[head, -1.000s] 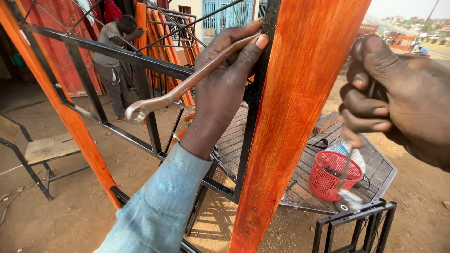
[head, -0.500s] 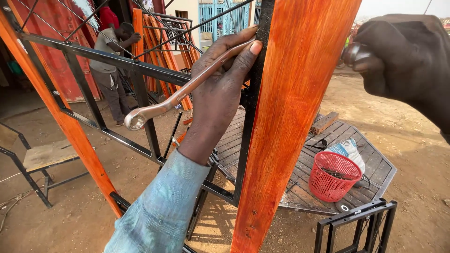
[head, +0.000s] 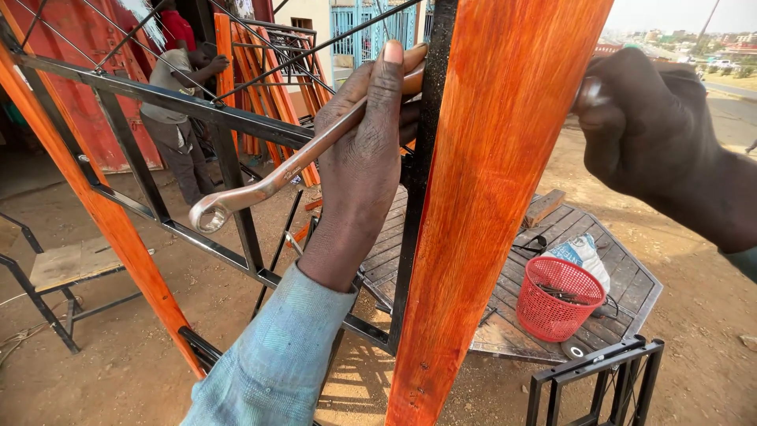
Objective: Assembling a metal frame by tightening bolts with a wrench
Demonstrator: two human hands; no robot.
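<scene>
Steel spanner [head: 276, 177], gripped by left hand [head: 367, 150] against frame [head: 418, 181]; right hand [head: 646, 130] clasps something at plank [head: 497, 197]. Keep spanner square.

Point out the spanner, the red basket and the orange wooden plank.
spanner [head: 260, 186]: head view, on the shaft below the left hand's fingers.
red basket [head: 552, 312]: head view, on its mesh wall.
orange wooden plank [head: 489, 197]: head view, mid-face of the board.

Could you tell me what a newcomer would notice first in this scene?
The bright orange wooden plank running up the middle, fixed to a black metal frame. The left hand presses a silver spanner against that frame. Lower right, a red basket sits on a wooden table.
</scene>
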